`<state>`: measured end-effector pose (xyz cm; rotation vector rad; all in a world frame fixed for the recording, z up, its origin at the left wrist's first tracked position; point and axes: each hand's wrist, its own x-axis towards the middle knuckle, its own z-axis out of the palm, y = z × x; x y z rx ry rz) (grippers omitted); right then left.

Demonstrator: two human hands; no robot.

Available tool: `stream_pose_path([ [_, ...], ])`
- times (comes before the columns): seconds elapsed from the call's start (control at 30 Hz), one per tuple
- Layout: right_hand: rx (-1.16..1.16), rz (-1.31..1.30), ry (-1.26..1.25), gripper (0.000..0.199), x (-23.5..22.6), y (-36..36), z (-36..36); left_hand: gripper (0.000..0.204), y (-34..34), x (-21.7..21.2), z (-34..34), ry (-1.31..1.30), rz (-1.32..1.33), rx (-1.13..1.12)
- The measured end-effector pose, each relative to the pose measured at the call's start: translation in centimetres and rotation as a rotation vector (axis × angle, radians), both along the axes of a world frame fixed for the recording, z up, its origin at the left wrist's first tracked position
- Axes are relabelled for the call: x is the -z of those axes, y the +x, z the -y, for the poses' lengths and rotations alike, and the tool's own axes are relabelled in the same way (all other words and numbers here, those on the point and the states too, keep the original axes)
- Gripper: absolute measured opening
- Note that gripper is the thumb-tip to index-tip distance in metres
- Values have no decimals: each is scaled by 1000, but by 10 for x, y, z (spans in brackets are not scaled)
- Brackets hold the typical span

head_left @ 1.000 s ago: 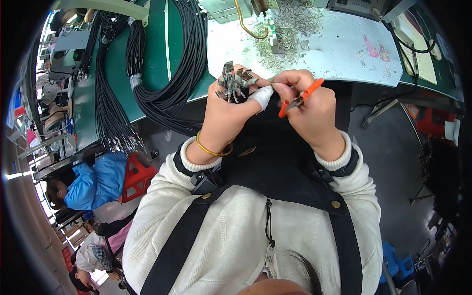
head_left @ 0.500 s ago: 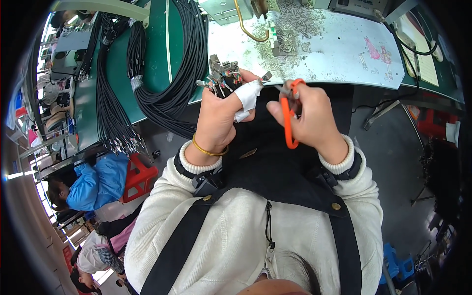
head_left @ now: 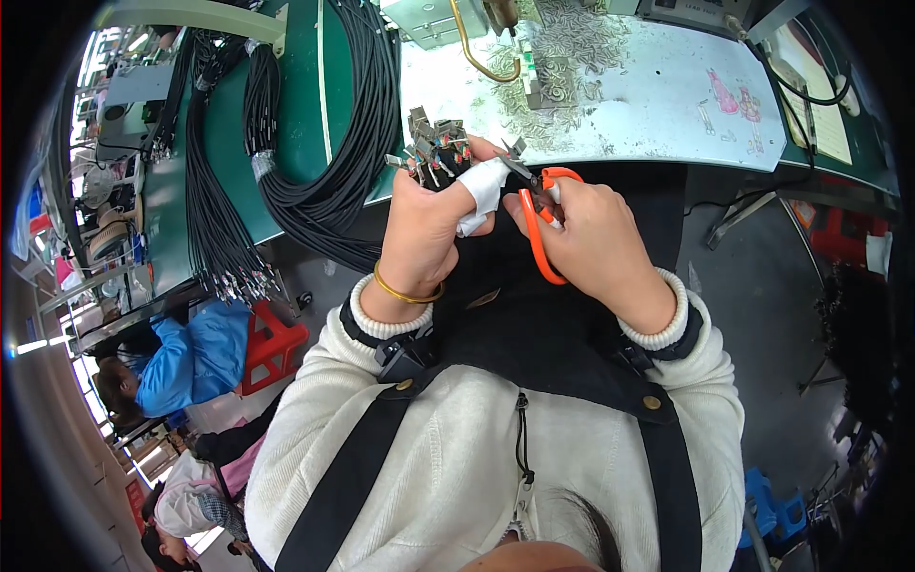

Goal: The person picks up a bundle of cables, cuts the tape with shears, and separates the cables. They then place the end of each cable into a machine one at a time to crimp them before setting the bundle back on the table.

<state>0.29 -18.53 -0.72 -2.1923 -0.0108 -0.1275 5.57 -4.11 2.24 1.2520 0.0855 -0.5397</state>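
My left hand (head_left: 416,224) is closed around a bunch of black cables whose ends carry small metal connectors (head_left: 437,145) with coloured wires. White tape (head_left: 484,187) wraps its thumb. One single connector (head_left: 515,149) sticks out past the thumb tip. In my right hand (head_left: 602,234) is a pair of pliers (head_left: 536,238) with orange handles. Its dark jaws point up and left and reach that single connector; whether they grip it is too small to tell. Both hands are just in front of the bench's near edge.
Small metal pieces lie scattered on the white work surface (head_left: 658,119), around a machine with a bent brass-coloured tube (head_left: 464,43). Long bundles of black cable (head_left: 367,124) lie on the green table at left, some hanging over its edge. A person in blue (head_left: 205,353) sits at left.
My right hand has brought the pliers left and up, so the jaws meet the connector at my left thumb. The left hand has hardly moved and keeps its hold.
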Motion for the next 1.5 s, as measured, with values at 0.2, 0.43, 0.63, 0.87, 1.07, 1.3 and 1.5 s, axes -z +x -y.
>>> stream_pose_path([
  [0.2, -4, -78, 236, 32, 12, 1, 6, 11, 14, 4, 4, 79, -41, 91],
  [0.43, 237, -220, 748, 26, -13, 24, 18, 8, 58, 14, 15, -222, -231, 186],
  [0.63, 189, -111, 548, 27, -1, 78, 29, 11, 75, 19, 21, -274, -236, 200],
  [0.87, 175, -199, 616, 28, -2, 89, 29, 14, 81, 13, 21, -72, -122, 165],
  [1.07, 156, -175, 648, 28, -3, 89, 28, 14, 83, 13, 20, -50, -101, 205],
  [1.3, 188, -122, 711, 25, -1, 86, 24, 17, 80, 11, 22, -42, -72, 168],
  [1.5, 173, -93, 744, 24, 1, 87, 24, 18, 78, 14, 22, -30, -41, 142],
])
